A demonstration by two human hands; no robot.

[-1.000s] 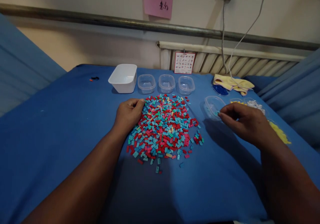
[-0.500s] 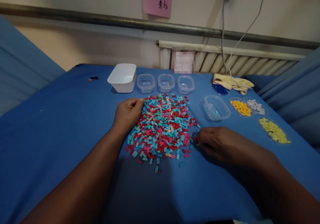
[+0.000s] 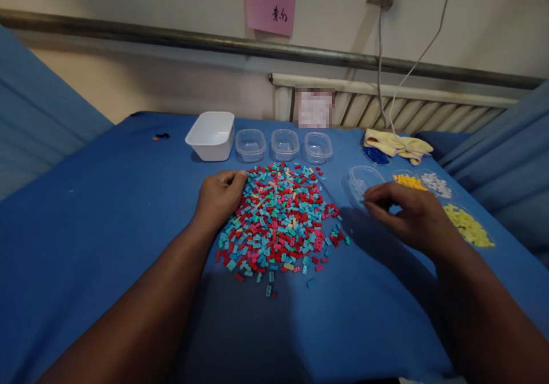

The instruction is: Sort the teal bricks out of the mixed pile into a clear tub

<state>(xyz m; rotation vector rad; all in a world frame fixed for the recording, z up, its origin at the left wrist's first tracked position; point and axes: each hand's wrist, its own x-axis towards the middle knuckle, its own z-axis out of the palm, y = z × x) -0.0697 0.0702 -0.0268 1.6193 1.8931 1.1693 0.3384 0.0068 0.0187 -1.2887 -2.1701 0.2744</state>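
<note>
— What's your right hand (image 3: 407, 215) doing?

— It hangs over the near rim of the clear tub (image 3: 360, 177) to the right of the pile (image 3: 278, 221). Thumb and forefinger are pinched narrow on one small teal brick (image 3: 362, 200); I see only a speck of it at my fingertips.

— And the left hand (image 3: 219, 194)?

— Loosely curled, resting on the worktop (image 3: 107, 212) against the pile's left edge. It holds nothing that I can see.

— So which step is this?

— I judge it the drop: one brick picked from the mixed red, teal, pink and yellow heap, and carried to its tub. The brick isn't inside yet; it sits just above the rim.

— What does the next move call for?

— A small reach forward so the pinch clears the rim, then parting the fingers. The tub is light and shallow, so I'd guess a knock from my knuckles could shove it toward the orange bricks (image 3: 407, 181) just behind.

— Other things about?

— Three clear tubs (image 3: 284, 144) and a white bin (image 3: 211, 135) in a row at the back, with white bricks (image 3: 436, 184) and yellow bricks (image 3: 467, 225) in lids on the right.
</note>
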